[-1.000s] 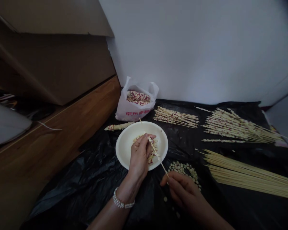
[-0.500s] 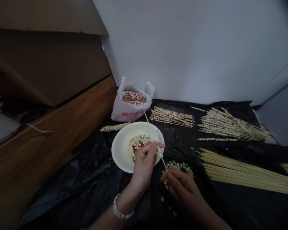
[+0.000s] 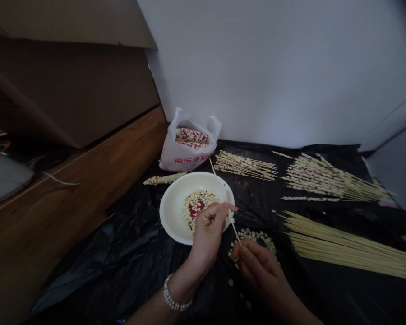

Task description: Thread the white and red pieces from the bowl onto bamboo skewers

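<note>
left hand (image 3: 208,230), bead bracelet (image 3: 176,298) at wrist: thumb and fingers pinched together on the upper stretch of a thin skewer (image 3: 236,232), pale kernels showing at the fingertips. right hand (image 3: 260,266): fingers curled, gripping the same skewer lower down. skewer slants between the two hands, by the near right rim of a white bowl (image 3: 171,212). loose kernels (image 3: 189,205) in bowl, around a red patch on its bottom. more kernels (image 3: 257,237) scattered on black sheeting (image 3: 128,253), just beyond right hand. behind bowl: plastic bag (image 3: 179,155) with speckled cobs; one mostly pale cob (image 3: 164,179) lies near it. to the right: two groups of kernel-threaded sticks (image 3: 314,176); nearer, a spread of bare sticks (image 3: 345,246).
</note>
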Demonstrator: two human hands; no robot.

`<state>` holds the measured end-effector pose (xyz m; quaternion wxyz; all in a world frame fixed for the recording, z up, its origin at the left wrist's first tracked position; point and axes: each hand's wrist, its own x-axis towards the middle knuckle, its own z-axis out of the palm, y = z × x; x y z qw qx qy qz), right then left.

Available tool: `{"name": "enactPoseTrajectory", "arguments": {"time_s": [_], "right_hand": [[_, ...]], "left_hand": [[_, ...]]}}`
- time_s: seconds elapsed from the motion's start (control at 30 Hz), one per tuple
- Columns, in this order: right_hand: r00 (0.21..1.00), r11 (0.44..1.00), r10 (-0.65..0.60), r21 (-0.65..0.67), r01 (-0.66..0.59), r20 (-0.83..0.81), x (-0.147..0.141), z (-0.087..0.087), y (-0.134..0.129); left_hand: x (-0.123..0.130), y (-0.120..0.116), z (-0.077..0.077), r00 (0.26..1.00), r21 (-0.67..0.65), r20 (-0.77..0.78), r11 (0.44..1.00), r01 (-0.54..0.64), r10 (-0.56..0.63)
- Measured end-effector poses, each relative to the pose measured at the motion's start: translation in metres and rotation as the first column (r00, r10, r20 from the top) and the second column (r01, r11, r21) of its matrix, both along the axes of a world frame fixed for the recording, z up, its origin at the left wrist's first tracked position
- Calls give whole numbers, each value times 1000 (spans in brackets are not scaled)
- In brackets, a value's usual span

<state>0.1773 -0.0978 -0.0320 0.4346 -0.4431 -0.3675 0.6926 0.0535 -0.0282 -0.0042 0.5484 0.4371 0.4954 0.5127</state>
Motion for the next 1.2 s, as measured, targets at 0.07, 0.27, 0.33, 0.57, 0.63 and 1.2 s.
{"name": "enactPoseTrajectory", "arguments": {"time_s": [0.07,0.27,0.33,0.57,0.63,1.2], "right_hand": [[998,1000,-15,-27,14,-57,0,-2,0],[981,999,6,-37,-14,-194,4,-5,6],[983,1000,7,-25,-12,-181,5,-5,6],[992,1000,-5,3,6,-127,4,-7,3],[992,1000,0,14,2,-128,5,-7,4],[995,1000,13,-8,-13,-102,1,-1,6]], "left_hand": [[0,0,-1,1000,-1,-5,1000,2,-2],[-3,0,4,982,-48,169,994,98,-89],[-4,-1,8,979,-90,167,987,136,-119],[-2,-3,14,970,-141,166,970,199,-175],[-2,-3,14,970,-128,166,972,198,-176],[1,-3,4,970,-157,240,984,87,-47]]}}
